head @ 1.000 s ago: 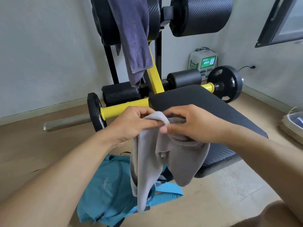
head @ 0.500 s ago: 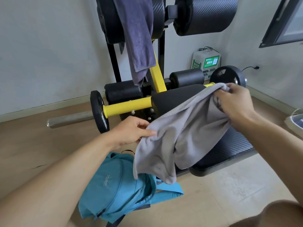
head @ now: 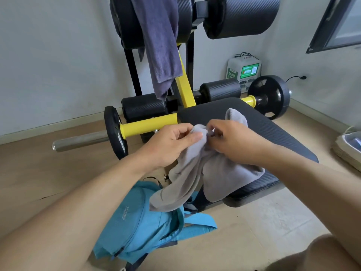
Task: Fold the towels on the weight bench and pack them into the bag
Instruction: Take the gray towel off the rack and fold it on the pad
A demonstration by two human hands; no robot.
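Observation:
A light grey towel [head: 220, 177] hangs bunched over the near corner of the black bench pad [head: 273, 133]. My left hand [head: 173, 141] pinches its top edge between thumb and fingers. Right beside it, my right hand [head: 230, 139] pinches the same edge, and the two hands almost touch. One corner of the towel sticks up behind my right hand. A dark purple-grey towel [head: 160, 45] hangs from the upper roller pads. The blue bag [head: 140, 227] lies on the floor below the grey towel, partly covered by its hanging end.
A barbell [head: 78, 140] with black plates and yellow sleeves lies across behind the bench. The yellow and black frame [head: 184, 89] rises at the back. A white and green box [head: 244, 70] stands by the wall. A woven basket [head: 349, 147] sits at the right edge.
My right hand had stretched the grey towel out to the right; now it has come back to meet my left hand, and the towel hangs doubled and bunched.

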